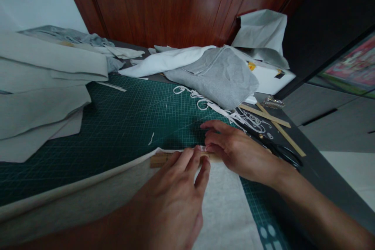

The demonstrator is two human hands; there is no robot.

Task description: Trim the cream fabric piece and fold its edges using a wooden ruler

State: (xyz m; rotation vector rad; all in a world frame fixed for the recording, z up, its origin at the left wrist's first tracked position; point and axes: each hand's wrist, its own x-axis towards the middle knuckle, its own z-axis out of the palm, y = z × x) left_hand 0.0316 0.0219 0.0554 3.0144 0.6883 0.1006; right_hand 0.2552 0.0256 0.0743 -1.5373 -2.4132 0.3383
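A piece of off-white fabric (225, 203) lies across the near side, its far edge turned up in a narrow fold. On it rests a short wooden ruler (158, 160), parallel to the edge and partly covered by my hands. My left hand (172, 191) lies over the ruler with fingers stretched out, pressing it and the fabric down; the fingertips reach the fold. Just to its right, my right hand (225, 144) pinches the fabric's edge at the ruler's right part between thumb and a finger, its other fingers raised.
Beneath is a green cutting mat (140, 113). Pale fabric pieces (41, 113) are stacked left; grey fabric (213, 74) lies at the back. White cord scraps (234, 115), crossed wooden strips (275, 121) and black-handled scissors (288, 156) lie right. A white box (272, 80) stands behind.
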